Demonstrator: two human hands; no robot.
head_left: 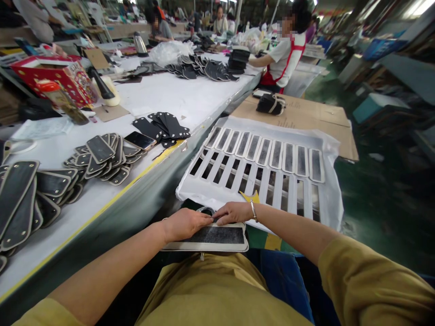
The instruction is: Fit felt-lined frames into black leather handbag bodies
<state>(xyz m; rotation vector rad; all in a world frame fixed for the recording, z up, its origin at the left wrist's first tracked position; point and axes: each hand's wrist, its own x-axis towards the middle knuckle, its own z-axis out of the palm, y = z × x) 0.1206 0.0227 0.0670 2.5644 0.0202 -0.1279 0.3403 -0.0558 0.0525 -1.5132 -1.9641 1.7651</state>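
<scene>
Close to my body lies a dark rectangular panel with a pale border (pixel 217 234). My left hand (pixel 188 223) rests over its upper left part, fingers close together and pointing right. Meeting it at the fingertips, my right hand (pixel 234 213) is bent over the panel's upper edge with its fingers together. Whatever the fingertips pinch is too small to make out. A thin clear loop (pixel 206 210) shows just behind them. Beyond the hands, a white sheet (pixel 331 199) carries a row of dark pale-edged strips (pixel 268 152) above a row of long slots.
On the white table (pixel 170 97) at the left lie piles of dark eyeleted pieces (pixel 20 203), a phone (pixel 140 140) and a red box (pixel 54 74). Cardboard (pixel 306 118) holds a black bundle (pixel 271 104). A person in a red apron (pixel 285 59) stands farther back.
</scene>
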